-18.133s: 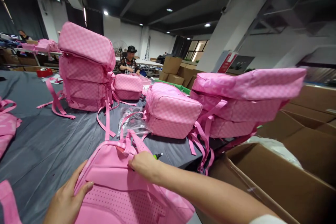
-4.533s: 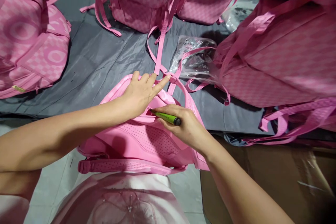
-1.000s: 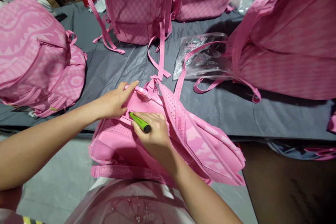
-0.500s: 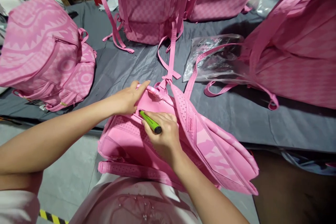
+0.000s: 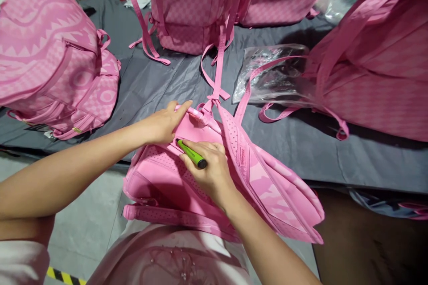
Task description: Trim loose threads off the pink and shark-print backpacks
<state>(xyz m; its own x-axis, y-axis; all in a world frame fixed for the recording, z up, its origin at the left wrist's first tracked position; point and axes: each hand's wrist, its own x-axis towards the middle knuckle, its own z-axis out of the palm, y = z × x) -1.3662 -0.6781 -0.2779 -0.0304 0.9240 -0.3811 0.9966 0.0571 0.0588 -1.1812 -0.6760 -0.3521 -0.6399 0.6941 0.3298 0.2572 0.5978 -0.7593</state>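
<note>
A pink backpack (image 5: 197, 213) lies tilted at the table's near edge, against my body, with its perforated shoulder strap (image 5: 236, 142) toward the right. My left hand (image 5: 165, 124) grips the top of this backpack beside its padded handle (image 5: 190, 111); some fingertips are out of sight. Pinched in my right hand (image 5: 210, 169) is a green marker pen (image 5: 191, 153) with a black end. The pen's tip points up and left, at the pink panel just below my left hand. Whether the tip touches the panel, I cannot tell.
A patterned pink backpack (image 5: 60, 62) stands at the left, and a checkered one (image 5: 190, 9) at the back. More pink bags fill the right, including a large backpack (image 5: 377, 80). A clear plastic bag (image 5: 270, 78) lies on the grey-covered table (image 5: 160, 84).
The view has shifted slightly, so the bag at the left sits a little farther left. My hands, the marker pen and the backpack keep nearly the same pose.
</note>
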